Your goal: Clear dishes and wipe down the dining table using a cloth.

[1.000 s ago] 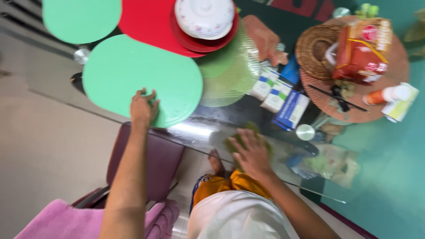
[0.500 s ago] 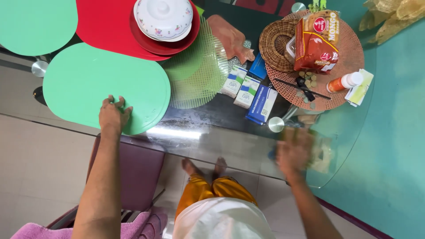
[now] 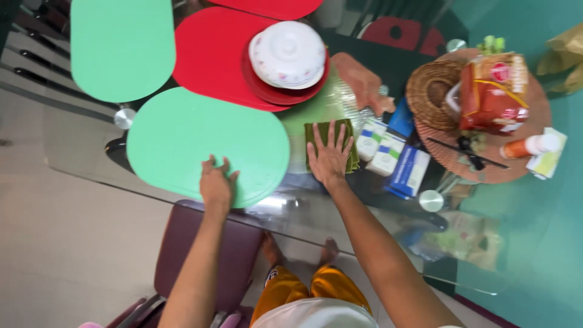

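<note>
I press my right hand [image 3: 330, 159] flat, fingers spread, on the folded green cloth [image 3: 331, 141] on the glass table [image 3: 316, 212] beside the boxes [image 3: 388, 152]. My left hand [image 3: 217, 185] lies open, pinning the green placemat [image 3: 200, 136]. Best to wipe with even pressure, well clear of the boxes.

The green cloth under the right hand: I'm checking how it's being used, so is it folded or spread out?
Folded: the green cloth forms a compact rectangle with stacked edges beside the right hand.
</note>
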